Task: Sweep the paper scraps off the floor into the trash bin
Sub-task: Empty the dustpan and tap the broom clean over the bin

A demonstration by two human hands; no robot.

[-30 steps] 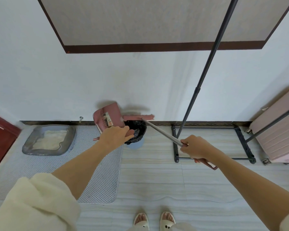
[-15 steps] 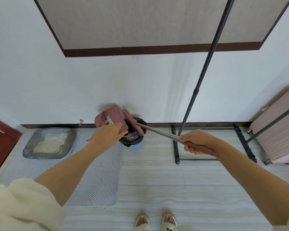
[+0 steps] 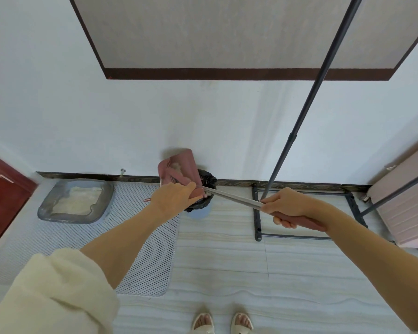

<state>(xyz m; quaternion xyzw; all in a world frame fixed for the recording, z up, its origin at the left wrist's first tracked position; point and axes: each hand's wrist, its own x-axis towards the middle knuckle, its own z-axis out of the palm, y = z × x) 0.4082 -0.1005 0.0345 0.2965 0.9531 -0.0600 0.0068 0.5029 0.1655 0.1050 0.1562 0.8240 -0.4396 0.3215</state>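
Both arms were extended forward, bare below a cream sleeve on the left. Left hand [image 3: 173, 200] gripped a tilted dustpan; right hand [image 3: 288, 208] was curled around a broom handle.

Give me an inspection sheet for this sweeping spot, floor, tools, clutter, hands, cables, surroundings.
Surface: pale striped tile floor; no paper scraps seen on it.
Job's things: pink dustpan tilted above the trash bin with its black liner; broom handle slants to the bin mouth.
Clutter: perforated mat, grey litter tray.
Hands: left hand grips the dustpan handle; right hand grips the broom handle.
Cables: nothing seen.
Surroundings: white wall, dark clothes rack, pink suitcase, red door.
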